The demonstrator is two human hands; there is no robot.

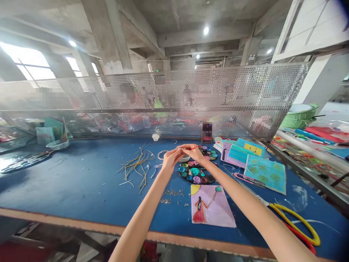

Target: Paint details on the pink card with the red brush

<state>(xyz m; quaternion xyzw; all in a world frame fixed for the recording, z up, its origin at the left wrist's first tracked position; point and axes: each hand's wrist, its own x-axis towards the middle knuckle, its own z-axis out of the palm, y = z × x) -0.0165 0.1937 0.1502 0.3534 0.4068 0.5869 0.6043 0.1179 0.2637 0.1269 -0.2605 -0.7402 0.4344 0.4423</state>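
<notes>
My left hand [171,157] and my right hand [191,151] meet above the table, fingertips close together. The fingers of my left hand are closed; what they pinch, if anything, is too small to make out. A thin red stick [194,147] pokes out at my right hand, whose fingers are bent shut around it. Just below the hands is a white round dish or roll [185,159], partly covered. Nearby lie black palettes with many paint colours [195,171]. Closer to me rests a lilac painted card [214,209] with a red-skirted figure and a yellow corner.
Dry twigs [140,163] and small crumbs [174,193] lie left of the hands. Painted cards [265,173], pink-handled scissors [248,179] and large yellow-and-red-handled scissors [297,222] lie right. A perforated metal screen [169,98] stands behind the blue table [89,189].
</notes>
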